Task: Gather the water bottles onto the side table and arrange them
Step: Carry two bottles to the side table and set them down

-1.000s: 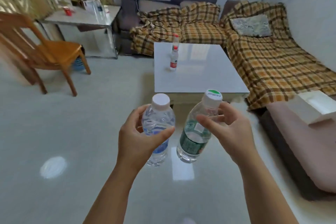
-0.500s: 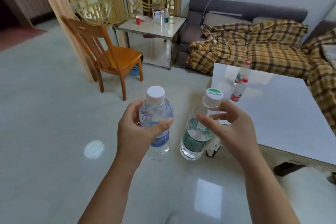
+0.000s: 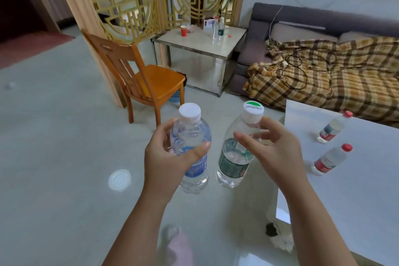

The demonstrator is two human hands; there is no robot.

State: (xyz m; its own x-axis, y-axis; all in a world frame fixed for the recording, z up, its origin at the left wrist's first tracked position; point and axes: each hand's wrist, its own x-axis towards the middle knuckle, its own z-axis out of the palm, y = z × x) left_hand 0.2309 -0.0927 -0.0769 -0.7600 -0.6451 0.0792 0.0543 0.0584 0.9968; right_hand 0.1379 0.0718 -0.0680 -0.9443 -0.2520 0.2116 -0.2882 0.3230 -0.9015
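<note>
A blue-labelled bottle (image 3: 192, 149) is gripped upright in the left hand (image 3: 166, 160); a green-labelled bottle (image 3: 237, 153) is pinched near its neck by the right hand (image 3: 278, 151). Beyond both hands stands the side table (image 3: 194, 44), already carrying two bottles (image 3: 218, 28).

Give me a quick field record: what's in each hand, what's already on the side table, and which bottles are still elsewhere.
left hand: holds blue-label bottle, white cap, upright
right hand: holds green-label bottle, gripped near the neck, tilted
side table: two bottles standing close together, red cup, small box behind the bottles
white table: two red-capped bottles left on it, near the left edge
chair: beside the side table, to its left
bottles placed from hands: not yet
</note>
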